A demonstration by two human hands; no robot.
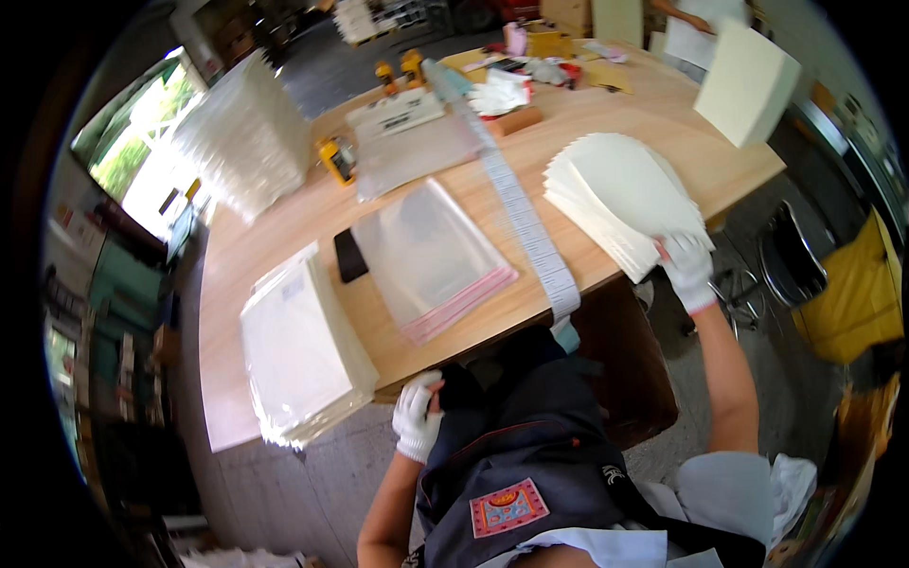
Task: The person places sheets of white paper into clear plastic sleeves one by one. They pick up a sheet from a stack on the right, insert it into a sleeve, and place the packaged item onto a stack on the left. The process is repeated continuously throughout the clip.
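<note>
That fanned stack of cream card sheets (620, 194) sat at the right end of the wooden table (284, 246), near corner poking over the edge. Right hand (686, 270), gloved, was pinching that corner. Looked light and stiff-ish but slidey, so I'd grip the whole corner together. Left hand (417, 417) was loosely curled at the table edge, holding nothing. Clear plastic bags (431, 256) lay beside a long label strip (525, 218)

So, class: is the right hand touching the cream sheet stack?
Touching. The head view shows the gloved right hand gripping the near corner of the fanned cream sheet stack.
</note>
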